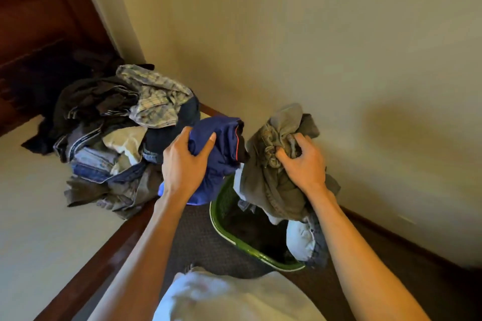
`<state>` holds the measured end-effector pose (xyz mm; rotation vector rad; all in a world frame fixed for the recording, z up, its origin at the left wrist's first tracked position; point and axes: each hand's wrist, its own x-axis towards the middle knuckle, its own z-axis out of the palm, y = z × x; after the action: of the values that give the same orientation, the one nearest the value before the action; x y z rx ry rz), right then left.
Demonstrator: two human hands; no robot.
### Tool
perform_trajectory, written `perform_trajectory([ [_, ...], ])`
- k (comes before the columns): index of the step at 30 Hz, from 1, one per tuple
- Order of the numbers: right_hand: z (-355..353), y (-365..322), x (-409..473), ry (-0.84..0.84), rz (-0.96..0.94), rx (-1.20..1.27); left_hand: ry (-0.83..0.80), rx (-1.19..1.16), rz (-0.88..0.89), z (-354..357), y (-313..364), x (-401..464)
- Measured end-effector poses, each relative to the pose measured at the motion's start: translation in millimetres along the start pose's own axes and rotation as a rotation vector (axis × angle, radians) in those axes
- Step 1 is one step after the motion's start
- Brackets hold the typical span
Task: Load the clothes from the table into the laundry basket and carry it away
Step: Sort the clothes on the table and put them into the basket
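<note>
Olive garment in right hand

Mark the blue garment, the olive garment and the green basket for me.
blue garment (221, 148), head view, on its bunched middle.
olive garment (263, 177), head view, on its hanging fabric.
green basket (245, 247), head view, on its near rim.

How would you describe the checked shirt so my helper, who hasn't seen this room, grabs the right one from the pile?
Start at the cream-topped table left of the green plastic laundry basket and find the heap of clothes on it. The pale crumpled checked shirt lies at the heap's top, on the wall side. It alone has a grid pattern; its neighbours are plain dark garments and blue denim.
</note>
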<state>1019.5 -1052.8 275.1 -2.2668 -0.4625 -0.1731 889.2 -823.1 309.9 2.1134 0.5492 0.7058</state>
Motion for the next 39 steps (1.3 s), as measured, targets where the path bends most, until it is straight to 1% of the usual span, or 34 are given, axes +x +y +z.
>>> perform_trajectory([
  [3,7.5,28.0,-4.6,-0.013,0.074,-0.031,-0.085,0.027,-0.008,24.0,-4.1,9.2],
  [6,20.6,46.7,-6.9,-0.072,0.111,-0.135,-0.142,0.043,-0.001,39.2,-9.0,17.4],
  [8,29.8,59.4,-7.5,-0.184,0.176,-0.220,-0.168,0.055,-0.007,46.2,-11.3,20.9],
  [11,44.7,82.4,-15.7,-0.377,0.308,-0.228,-0.198,0.045,-0.033,55.2,-16.2,23.9],
  [13,55.0,98.6,-28.8,-0.422,0.396,-0.251,-0.228,0.057,-0.032,61.4,-20.3,23.2],
  [17,68.0,119.1,-55.9,-0.438,0.493,-0.240,-0.311,0.129,-0.043,78.1,-33.0,16.7],
  [23,69.9,129.2,-64.3,-0.367,0.553,-0.179,-0.504,0.249,0.011,107.7,-33.8,17.9],
  [24,69.0,129.3,-63.6,-0.352,0.558,-0.164,-0.560,0.255,0.013,113.7,-35.0,21.4],
  [27,66.2,130.3,-64.0,-0.331,0.588,-0.122,-0.815,0.288,0.004,128.7,-44.3,25.8],
  [28,65.9,131.0,-64.9,-0.329,0.590,-0.120,-0.866,0.268,-0.004,131.3,-47.7,22.9],
  [29,65.9,132.2,-66.4,-0.331,0.591,-0.118,-0.861,0.221,-0.016,131.8,-50.6,17.6],
  [32,66.4,133.7,-71.2,-0.340,0.584,-0.106,-0.673,0.040,-0.066,125.4,-55.9,-1.2],
  [33,67.4,133.6,-72.6,-0.345,0.579,-0.098,-0.644,0.018,-0.094,120.9,-57.8,-6.8],
  [37,80.1,123.1,-74.0,-0.426,0.555,-0.064,-0.634,0.045,-0.189,97.8,-74.6,-22.8],
  [39,92.5,111.5,-70.9,-0.469,0.524,-0.066,-0.590,0.062,-0.227,83.2,-86.0,-28.3],
])
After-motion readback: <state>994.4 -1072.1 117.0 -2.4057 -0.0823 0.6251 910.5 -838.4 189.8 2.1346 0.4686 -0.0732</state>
